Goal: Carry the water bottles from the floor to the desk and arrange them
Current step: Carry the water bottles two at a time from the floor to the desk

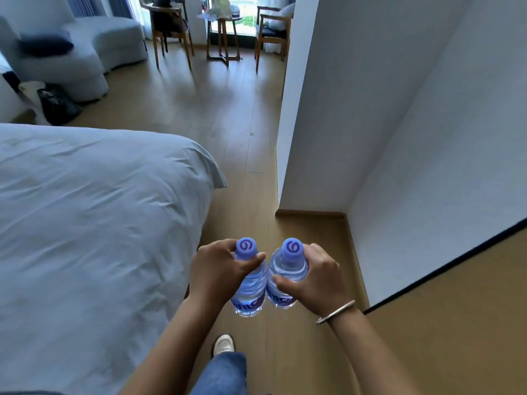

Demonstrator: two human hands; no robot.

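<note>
Left hand (216, 266) grips left bottle (249, 286), right hand (312, 276) grips right bottle (285, 273), both 2 upright, touching side by side, held above wood floor (245, 132) between bed (85, 209) and wall (356, 109).

The left hand (216, 266) covers the neck and upper side of its water bottle (249, 292), and the right hand (310, 277) hides the far side of the other bottle (281, 283). Both labels show only a few letters, too partial to read. The bed (85, 209) runs off the left edge. Items on the small table (221, 21) by the window are too blurred to identify.
</note>
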